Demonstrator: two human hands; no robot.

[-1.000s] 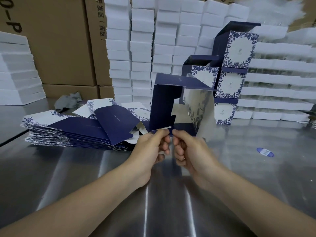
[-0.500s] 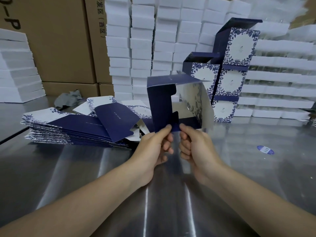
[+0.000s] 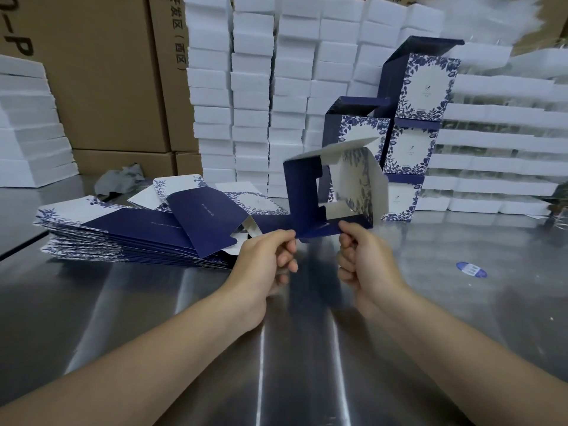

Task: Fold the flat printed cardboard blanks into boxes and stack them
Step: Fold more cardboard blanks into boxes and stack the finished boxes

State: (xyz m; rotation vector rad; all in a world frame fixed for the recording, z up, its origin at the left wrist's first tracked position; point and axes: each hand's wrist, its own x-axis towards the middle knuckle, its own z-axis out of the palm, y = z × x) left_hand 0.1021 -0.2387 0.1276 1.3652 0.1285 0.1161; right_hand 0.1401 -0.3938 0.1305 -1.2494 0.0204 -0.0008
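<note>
My left fingers [image 3: 285,241] and right fingers [image 3: 349,233] each pinch the bottom blue flap of a half-opened box [image 3: 302,195], held upright over the surface [image 3: 307,348]. At ten o'clock lies the pile of flat blanks [image 3: 123,229]. At one o'clock, behind the box, finished boxes [image 3: 412,149] stand stacked against white foam blocks [image 3: 252,87].

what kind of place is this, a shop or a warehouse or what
Most likely a packaging workshop or warehouse: brown shipping cartons stand at the back, white foam blocks are stacked high beside them, and a pile of flat printed blanks lies on a steel table.
</note>
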